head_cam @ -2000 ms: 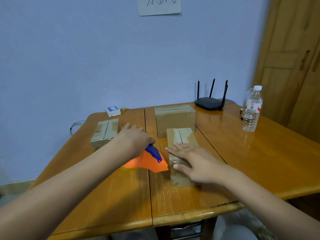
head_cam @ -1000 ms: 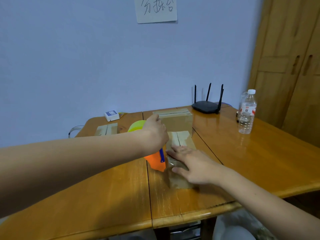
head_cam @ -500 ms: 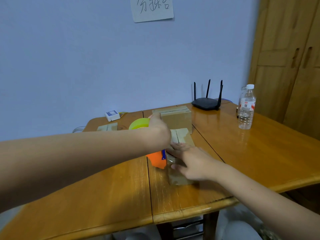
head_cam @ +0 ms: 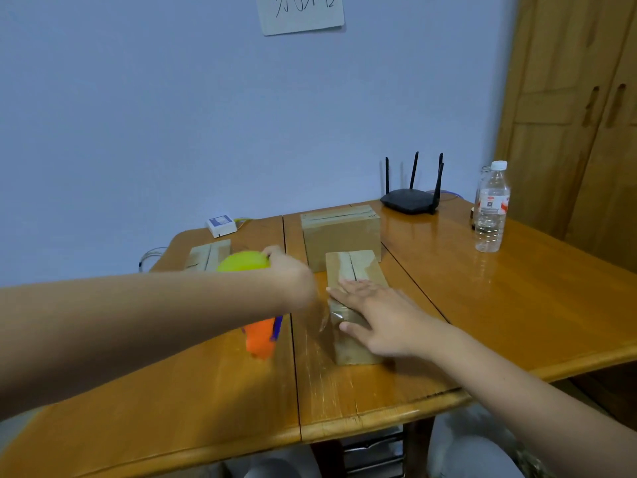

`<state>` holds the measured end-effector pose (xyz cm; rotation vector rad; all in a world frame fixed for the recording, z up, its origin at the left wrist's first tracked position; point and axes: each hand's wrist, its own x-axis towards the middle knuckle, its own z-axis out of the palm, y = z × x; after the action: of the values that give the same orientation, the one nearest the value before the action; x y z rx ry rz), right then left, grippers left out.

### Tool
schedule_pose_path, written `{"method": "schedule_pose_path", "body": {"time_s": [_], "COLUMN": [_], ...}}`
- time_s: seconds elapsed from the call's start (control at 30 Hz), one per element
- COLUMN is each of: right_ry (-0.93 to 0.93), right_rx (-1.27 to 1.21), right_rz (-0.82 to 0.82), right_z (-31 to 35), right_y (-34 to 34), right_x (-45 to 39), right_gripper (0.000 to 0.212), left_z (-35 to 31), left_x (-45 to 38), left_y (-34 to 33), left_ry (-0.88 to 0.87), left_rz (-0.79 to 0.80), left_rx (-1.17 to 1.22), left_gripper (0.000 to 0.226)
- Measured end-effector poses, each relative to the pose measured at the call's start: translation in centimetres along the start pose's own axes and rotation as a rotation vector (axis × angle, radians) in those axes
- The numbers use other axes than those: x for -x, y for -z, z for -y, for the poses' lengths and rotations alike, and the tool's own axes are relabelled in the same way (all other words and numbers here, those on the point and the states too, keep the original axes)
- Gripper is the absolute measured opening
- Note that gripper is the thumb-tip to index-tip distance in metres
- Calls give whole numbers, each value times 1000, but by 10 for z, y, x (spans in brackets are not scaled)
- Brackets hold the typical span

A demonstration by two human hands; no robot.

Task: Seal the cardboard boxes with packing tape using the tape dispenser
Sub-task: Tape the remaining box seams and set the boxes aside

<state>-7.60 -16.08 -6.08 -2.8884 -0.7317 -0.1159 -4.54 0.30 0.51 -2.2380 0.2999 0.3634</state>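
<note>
While your right hand (head_cam: 375, 317) lies flat on the box (head_cam: 355, 270), keep your left hand (head_cam: 293, 274) gripping the tape dispenser (head_cam: 258, 336) and pull the tape taut.

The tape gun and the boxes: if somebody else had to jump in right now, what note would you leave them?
Left hand: grips the tape dispenser, lifted beside the near box; clear tape stretches from it to the box.
Right hand: fingers flat, pressing down on the near box's top.
Big box: behind the near one, tape along its top.
Flat box: far left, mostly hidden by the left arm; its seal cannot be judged.
Done: a strip lies across the near box.
Left: cut that strip, smooth it, check the other boxes.
</note>
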Motion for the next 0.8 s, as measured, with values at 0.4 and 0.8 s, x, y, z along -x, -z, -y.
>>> {"method": "schedule_pose_path", "body": {"time_s": [0.4, 0.8], "right_ry": [7, -8], "right_rx": [-2, -34], "right_rz": [0, 13], "right_z": [-1, -2], "right_y": [-3, -2], "right_x": [-1, -2], "right_gripper": [70, 71], "left_z": [111, 13], "left_x": [-19, -46], "left_y": [-55, -115], "left_ry": [95, 389], "left_rz": [-46, -54], "left_rx": [479, 1321], "left_gripper": [18, 32]}}
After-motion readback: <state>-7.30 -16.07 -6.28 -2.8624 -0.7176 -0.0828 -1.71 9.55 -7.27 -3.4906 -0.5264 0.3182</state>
